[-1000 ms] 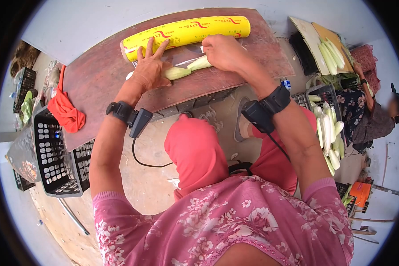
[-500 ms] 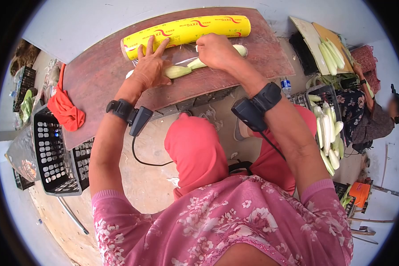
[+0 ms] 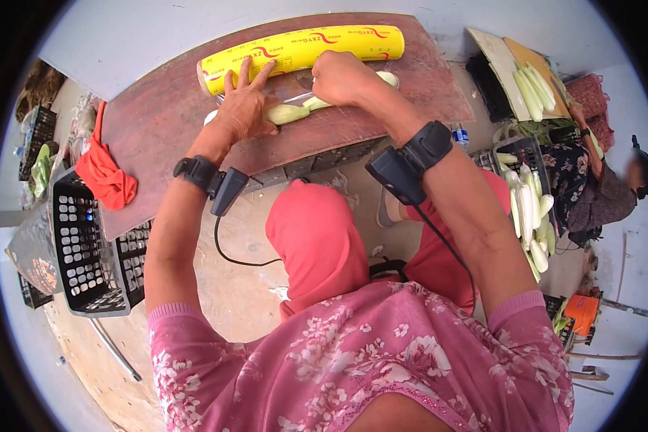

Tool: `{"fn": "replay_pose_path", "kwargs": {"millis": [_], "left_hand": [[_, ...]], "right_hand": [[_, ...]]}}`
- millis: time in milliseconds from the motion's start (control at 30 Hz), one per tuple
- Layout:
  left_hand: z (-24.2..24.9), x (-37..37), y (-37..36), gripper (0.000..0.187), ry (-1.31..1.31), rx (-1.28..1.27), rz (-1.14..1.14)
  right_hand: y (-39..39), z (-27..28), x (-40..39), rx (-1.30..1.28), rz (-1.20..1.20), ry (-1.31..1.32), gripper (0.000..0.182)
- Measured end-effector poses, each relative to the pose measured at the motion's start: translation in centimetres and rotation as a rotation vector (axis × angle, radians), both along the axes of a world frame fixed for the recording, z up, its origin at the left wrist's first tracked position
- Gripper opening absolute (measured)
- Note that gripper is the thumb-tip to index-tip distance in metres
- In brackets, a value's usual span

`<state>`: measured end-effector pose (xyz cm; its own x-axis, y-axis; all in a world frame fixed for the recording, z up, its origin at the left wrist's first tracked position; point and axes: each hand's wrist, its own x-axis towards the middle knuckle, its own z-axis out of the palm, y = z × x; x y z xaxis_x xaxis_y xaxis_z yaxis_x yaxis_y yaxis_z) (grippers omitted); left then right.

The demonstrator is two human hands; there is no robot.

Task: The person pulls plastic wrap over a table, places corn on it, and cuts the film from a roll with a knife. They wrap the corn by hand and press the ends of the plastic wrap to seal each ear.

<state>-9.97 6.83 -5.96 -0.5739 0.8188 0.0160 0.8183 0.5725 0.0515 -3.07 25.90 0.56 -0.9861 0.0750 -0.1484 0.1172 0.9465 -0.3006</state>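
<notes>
A yellow printed roll of cling film [image 3: 302, 49] lies across the far part of the reddish board table [image 3: 173, 144]. My left hand [image 3: 245, 104] is open, its spread fingertips on the near side of the roll. In front of the roll, my right hand [image 3: 342, 79] is closed in a fist at the edge of a clear sheet of cling film [image 3: 291, 92]; its fingertips are hidden. Pale green zucchini lie end to end under my hands: one zucchini [image 3: 288, 114] shows between them, another zucchini [image 3: 389, 78] pokes out right of my fist.
A black crate [image 3: 86, 245] and a red cloth [image 3: 108, 176] are at the left. On the right stand a crate of zucchini [image 3: 529, 209], a water bottle [image 3: 460, 135] and a board with zucchini [image 3: 502, 79]. Another person [image 3: 597, 180] sits beyond the crate.
My right fist has shifted slightly left and up along the roll, its forearm with it. My left hand stays spread in place.
</notes>
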Motion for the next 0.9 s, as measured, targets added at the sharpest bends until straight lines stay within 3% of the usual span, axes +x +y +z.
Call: {"fn": "replay_pose_path", "kwargs": {"millis": [100, 300, 600, 800, 900], "left_hand": [[0.1, 0.1, 0.0, 0.069, -0.002, -0.004, 0.002], [0.0, 0.0, 0.0, 0.069, 0.0, -0.012, 0.008], [0.5, 0.4, 0.3, 0.067, 0.001, -0.065, 0.029], [0.1, 0.1, 0.3, 0.066, 0.025, -0.059, 0.019], [-0.1, 0.2, 0.2, 0.066, 0.032, -0.051, 0.007]], "right_hand": [[-0.1, 0.5, 0.3, 0.033, 0.042, 0.061, 0.022], [0.1, 1.9, -0.1, -0.011, 0.095, -0.118, 0.025], [-2.6, 5.6, 0.7, -0.066, -0.059, -0.232, 0.027], [-3.0, 3.3, 1.5, 0.047, 0.077, -0.142, 0.031], [-3.4, 1.6, 3.5, -0.039, -0.028, -0.033, 0.029]]}}
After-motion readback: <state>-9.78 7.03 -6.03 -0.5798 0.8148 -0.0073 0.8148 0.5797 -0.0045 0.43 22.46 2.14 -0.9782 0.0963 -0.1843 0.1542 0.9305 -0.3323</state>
